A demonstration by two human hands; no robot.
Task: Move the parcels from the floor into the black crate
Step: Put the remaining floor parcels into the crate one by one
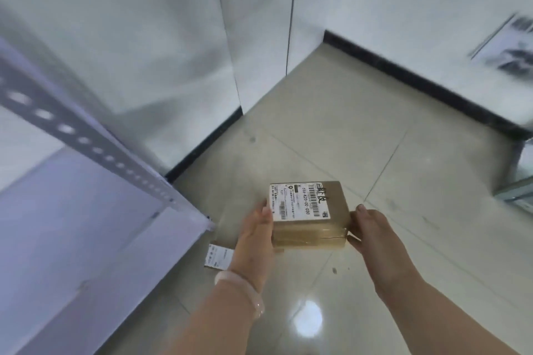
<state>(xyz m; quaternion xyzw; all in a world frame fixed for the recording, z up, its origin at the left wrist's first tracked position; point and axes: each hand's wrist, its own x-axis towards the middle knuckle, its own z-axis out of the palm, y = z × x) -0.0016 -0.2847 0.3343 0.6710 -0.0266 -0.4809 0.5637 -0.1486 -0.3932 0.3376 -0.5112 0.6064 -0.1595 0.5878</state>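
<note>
Left hand (255, 235) presses flat against the left side of a brown cardboard parcel (308, 215), and the right hand (372, 232) clasps the opposite side, fingers at the upper edge and thumb at the lower corner, so the box is held between both above the tiled floor (375, 153). A second labelled parcel (219, 256) lies on the floor beneath the left hand, partly hidden. Judged step: carrying one parcel off; the black crate is not in view, so the next move calls for turning to locate it and keeping even pressure from both sides.
</note>
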